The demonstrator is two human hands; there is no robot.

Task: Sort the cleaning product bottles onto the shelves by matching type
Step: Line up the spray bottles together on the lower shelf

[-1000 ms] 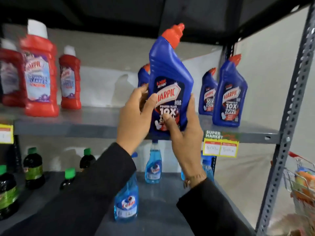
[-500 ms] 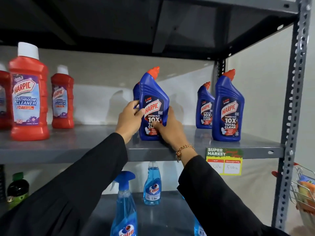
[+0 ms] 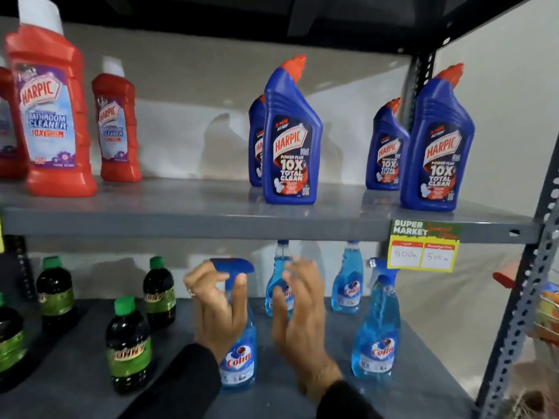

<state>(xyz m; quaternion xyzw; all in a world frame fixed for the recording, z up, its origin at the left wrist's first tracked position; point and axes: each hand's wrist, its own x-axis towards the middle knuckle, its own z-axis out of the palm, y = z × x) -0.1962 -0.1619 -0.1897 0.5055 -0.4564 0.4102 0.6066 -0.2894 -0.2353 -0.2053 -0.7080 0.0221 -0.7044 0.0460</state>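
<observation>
A blue Harpic toilet-cleaner bottle [image 3: 290,146] with an orange cap stands upright on the grey upper shelf [image 3: 181,219], free of both hands. A second one [image 3: 255,140] is right behind it, and two more [image 3: 438,146] stand at the right end. My left hand [image 3: 216,309] and my right hand [image 3: 299,313] hang lower down, in front of the lower shelf [image 3: 75,373], fingers spread and holding nothing. My left hand overlaps a blue Colin spray bottle [image 3: 239,358]; its fingers are not closed round it.
Red Harpic bathroom-cleaner bottles [image 3: 48,116] stand at the left of the upper shelf. Dark bottles with green caps [image 3: 128,346] fill the lower left, and more Colin sprays [image 3: 376,334] the lower right. A price tag [image 3: 423,246] hangs on the shelf edge. A wire basket [image 3: 549,316] sits beyond the right upright.
Both hands set the blue Harpic bottle on the upper shelf, let go of it and dropped down in front of the lower shelf. The view tilted downward.
</observation>
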